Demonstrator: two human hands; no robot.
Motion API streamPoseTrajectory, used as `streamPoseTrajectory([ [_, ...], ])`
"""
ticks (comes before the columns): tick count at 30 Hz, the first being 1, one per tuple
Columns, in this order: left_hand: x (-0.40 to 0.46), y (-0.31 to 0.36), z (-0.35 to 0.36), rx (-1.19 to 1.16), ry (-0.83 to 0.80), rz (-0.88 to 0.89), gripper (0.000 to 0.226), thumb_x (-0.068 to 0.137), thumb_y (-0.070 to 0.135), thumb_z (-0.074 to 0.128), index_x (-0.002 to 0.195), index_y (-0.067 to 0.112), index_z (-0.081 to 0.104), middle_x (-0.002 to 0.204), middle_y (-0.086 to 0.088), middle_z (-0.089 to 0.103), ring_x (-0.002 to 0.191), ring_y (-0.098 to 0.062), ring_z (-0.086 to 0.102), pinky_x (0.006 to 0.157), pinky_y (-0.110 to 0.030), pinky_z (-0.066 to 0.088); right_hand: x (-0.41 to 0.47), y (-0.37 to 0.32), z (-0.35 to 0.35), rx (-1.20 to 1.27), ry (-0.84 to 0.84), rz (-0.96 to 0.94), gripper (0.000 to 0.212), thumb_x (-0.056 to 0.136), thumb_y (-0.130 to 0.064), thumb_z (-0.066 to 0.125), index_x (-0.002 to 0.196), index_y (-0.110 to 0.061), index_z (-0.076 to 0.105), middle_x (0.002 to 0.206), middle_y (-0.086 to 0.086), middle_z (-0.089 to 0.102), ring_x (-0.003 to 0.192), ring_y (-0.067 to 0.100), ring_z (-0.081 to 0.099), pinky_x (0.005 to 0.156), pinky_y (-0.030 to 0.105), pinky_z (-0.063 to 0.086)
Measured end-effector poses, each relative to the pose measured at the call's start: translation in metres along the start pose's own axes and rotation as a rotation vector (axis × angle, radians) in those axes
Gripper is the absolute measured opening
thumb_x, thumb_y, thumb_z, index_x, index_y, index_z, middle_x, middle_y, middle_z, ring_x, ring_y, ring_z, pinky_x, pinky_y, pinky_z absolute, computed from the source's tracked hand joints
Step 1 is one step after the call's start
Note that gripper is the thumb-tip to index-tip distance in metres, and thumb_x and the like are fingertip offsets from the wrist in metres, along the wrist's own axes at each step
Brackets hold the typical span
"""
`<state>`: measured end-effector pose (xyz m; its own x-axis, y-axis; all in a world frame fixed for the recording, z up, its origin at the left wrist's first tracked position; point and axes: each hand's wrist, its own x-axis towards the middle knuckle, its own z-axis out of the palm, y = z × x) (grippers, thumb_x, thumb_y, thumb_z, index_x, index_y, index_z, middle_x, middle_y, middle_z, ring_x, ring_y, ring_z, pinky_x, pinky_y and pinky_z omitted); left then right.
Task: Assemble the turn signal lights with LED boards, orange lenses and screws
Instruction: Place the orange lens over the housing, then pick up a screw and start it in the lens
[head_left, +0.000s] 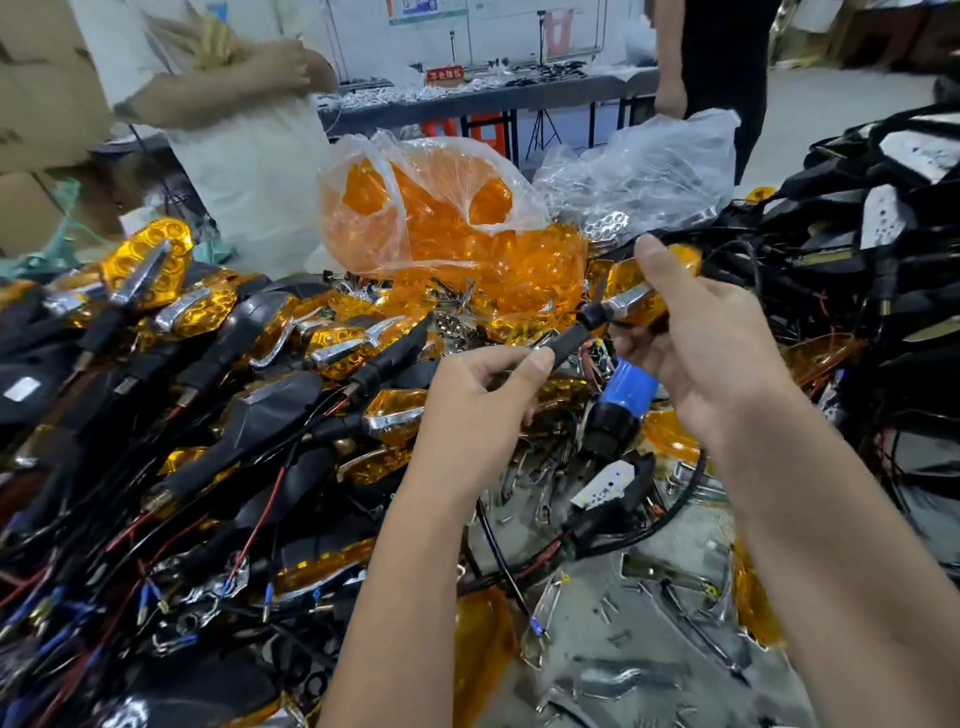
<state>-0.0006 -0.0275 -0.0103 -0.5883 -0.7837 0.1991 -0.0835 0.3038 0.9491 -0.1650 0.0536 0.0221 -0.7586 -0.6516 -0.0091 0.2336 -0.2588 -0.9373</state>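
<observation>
Both hands were raised over the middle of the desk, sharing one turn signal light (631, 306). The right hand (696, 353) had its thumb and curled fingers closed round the light's head, where an orange lens sat in a chrome bezel; the thumb pointed up over the lens. The left hand (483, 395) pinched the black rubber stem (569, 340) between thumb and forefinger, the other fingers curled under. The light was held clear of everything below it.

Directly beneath the hands lay a blue-and-black electric screwdriver (621, 410), partly hidden by the right palm, and just below it a black housing with a bare white LED board (605, 483) and trailing wires. Loose screws (618, 618) were scattered on the near right part of the desk (small and blurred, count not readable).

The left half of the desk was buried under a heap of finished lights (197, 332), black stems and red and black leads tangled together. At the far edge, behind the held light, a clear plastic bag of orange lenses (441, 213) stood open; a second clear bag (644, 166) holding silvery parts sat to its right. A stack of black housings with wiring (872, 249) crowded the right edge.

Two people stood beyond the desk, one at the far left in pale clothing (249, 156), one at the far right in black (717, 62).
</observation>
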Motion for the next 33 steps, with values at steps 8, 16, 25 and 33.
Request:
streamPoseTrajectory([
  [8, -0.004, 0.058, -0.076, 0.067, 0.121, -0.031, 0.038, 0.101, 0.039, 0.066, 0.089, 0.004, 0.075, 0.056, 0.001, 0.043, 0.039, -0.009, 0.03, 0.042, -0.025, 0.045, -0.01, 0.004, 0.064, 0.004, -0.09, 0.049, 0.043, 0.089, -0.05, 0.077, 0.107, -0.012, 0.068, 0.081, 0.005, 0.065, 0.051, 0.012, 0.055, 0.043, 0.024, 0.043],
  [16, -0.055, 0.063, -0.205, 0.681, 0.617, 0.043, 0.026, 0.09, 0.047, 0.071, 0.077, 0.026, 0.078, 0.059, 0.002, 0.066, 0.056, -0.014, 0.057, 0.056, -0.031, 0.04, -0.041, 0.025, 0.204, -0.059, -0.42, -0.048, 0.024, 0.091, -0.044, 0.078, 0.087, -0.025, 0.064, 0.084, 0.003, 0.067, 0.056, 0.016, 0.067, 0.046, 0.025, 0.05],
  [25, -0.069, 0.012, -0.194, 0.9, 0.876, -0.092, 0.025, 0.097, 0.026, 0.068, 0.12, 0.028, 0.077, 0.107, -0.001, 0.072, 0.117, -0.03, 0.051, 0.089, -0.024, 0.034, -0.029, 0.057, 0.256, -0.621, -0.322, -0.289, 0.07, 0.08, -0.074, 0.072, 0.122, -0.018, 0.068, 0.115, -0.001, 0.07, 0.106, 0.019, 0.064, 0.089, 0.035, 0.053],
  [33, -0.047, 0.044, -0.134, 0.78, 1.042, 0.106, 0.016, 0.088, 0.019, 0.067, 0.101, 0.021, 0.076, 0.113, -0.004, 0.059, 0.116, -0.029, 0.048, 0.089, -0.006, 0.02, -0.021, 0.044, 0.219, -0.467, -0.358, -0.144, 0.048, 0.091, -0.065, 0.065, 0.11, -0.022, 0.061, 0.104, -0.004, 0.066, 0.097, 0.02, 0.065, 0.085, 0.04, 0.053],
])
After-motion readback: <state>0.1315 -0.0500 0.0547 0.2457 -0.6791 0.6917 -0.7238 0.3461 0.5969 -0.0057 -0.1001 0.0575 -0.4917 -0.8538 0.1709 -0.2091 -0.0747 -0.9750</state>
